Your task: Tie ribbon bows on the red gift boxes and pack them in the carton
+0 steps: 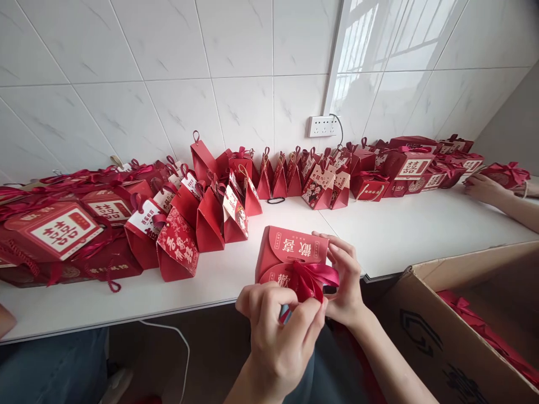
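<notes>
A red gift box (269, 247) with white lettering and a flap closure is held up at the table's front edge, close to me. A shiny crimson ribbon (322, 274) is gathered in loops on its top. My left hand (283, 331) is closed, its thumb and fingertips pinching the ribbon's lower part. My right hand (346, 280) wraps round the box's right side, with the thumb low and the fingers behind. The box's underside and part of its front are hidden by my hands.
Red gift boxes (67, 227) crowd the white table's left side; triangular ones (210, 219) stand in the middle. More boxes (406, 168) are stacked right. A cardboard carton (425, 331) holds red items. Another person's hand (486, 188) touches a box at far right. A power strip (322, 127) hangs on the wall.
</notes>
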`<state>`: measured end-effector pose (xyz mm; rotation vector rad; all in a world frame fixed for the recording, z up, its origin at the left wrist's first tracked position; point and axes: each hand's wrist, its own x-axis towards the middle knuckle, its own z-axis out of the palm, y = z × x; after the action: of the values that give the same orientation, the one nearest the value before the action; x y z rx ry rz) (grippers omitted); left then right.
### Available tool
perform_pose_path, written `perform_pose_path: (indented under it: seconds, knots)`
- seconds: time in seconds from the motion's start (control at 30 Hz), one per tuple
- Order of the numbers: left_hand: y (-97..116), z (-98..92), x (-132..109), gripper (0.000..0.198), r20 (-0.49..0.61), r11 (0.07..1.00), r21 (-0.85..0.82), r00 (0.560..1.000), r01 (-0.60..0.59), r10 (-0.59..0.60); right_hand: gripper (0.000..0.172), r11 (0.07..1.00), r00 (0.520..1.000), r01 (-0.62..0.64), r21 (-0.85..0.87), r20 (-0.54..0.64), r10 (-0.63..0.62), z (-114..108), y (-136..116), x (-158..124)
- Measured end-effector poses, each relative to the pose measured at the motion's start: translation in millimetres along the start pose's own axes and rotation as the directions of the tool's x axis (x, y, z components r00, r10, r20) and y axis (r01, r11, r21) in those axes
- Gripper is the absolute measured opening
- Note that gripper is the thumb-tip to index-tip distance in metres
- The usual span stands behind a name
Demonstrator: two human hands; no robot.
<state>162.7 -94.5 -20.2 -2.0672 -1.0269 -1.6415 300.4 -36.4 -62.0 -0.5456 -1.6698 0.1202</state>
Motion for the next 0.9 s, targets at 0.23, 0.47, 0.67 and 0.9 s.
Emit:
perform_pose_path:
  seconds: [0.23, 0.47, 0.67, 0.9]
  knots:
    - [3.3, 0.0, 1.7, 0.011, -0.041, 1.0, 0.008, 0.999, -0.008, 0.008, 0.09, 1.0, 1.0, -0.004, 0.007, -0.02, 0.004, -0.1, -2.7, 1.2]
    - [5.3, -0.8, 1.9, 0.011, -0.047, 1.0, 0.01, 0.999, -0.004, 0.005, 0.09, 1.0, 1.0, -0.002, 0.007, -0.028, 0.002, -0.5, -4.0, 0.2]
    - [7.4, -2.0, 3.0, 0.011, -0.053, 1.0, 0.028, 0.999, -0.007, 0.009, 0.089, 1.0, 0.999, 0.004, -0.008, -0.032, -0.004, -1.9, -5.5, 0.1]
    - [10.4, -14.1, 5.0, 0.017, 0.023, 0.998, 0.032, 0.999, -0.045, 0.044, 0.089, 1.0, 0.998, -0.001, 0.003, -0.065, 0.001, -2.4, -13.3, 2.9]
